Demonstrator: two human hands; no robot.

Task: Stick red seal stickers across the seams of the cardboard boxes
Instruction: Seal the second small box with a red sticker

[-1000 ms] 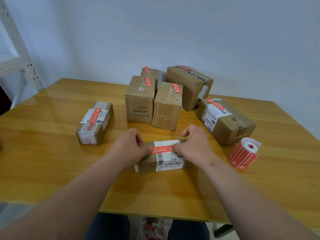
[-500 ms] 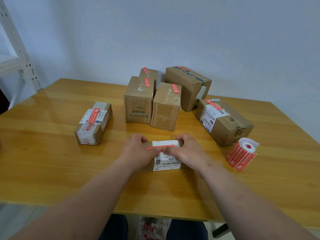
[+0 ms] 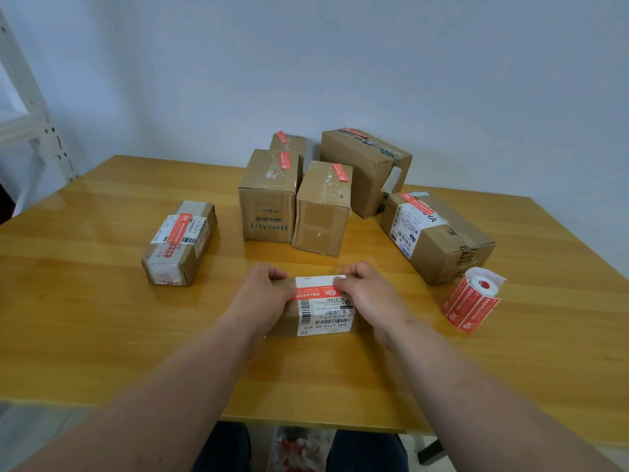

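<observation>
Red sticker [image 3: 315,293] lies across the top of the small box [image 3: 323,313] in front of me, over its white label. My left hand [image 3: 262,296] and right hand [image 3: 369,296] curl over the box's two ends, fingertips pressing the sticker's ends down. I judge this is the smoothing step. Next I need a fresh sticker from the roll [image 3: 473,303] to my right; every other box [image 3: 180,241] I can see already has one.

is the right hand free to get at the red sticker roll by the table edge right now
Probably not at once: the right hand presses the red seal sticker on the small cardboard box. The red sticker roll lies beside it on bare wooden table, nothing between.
</observation>
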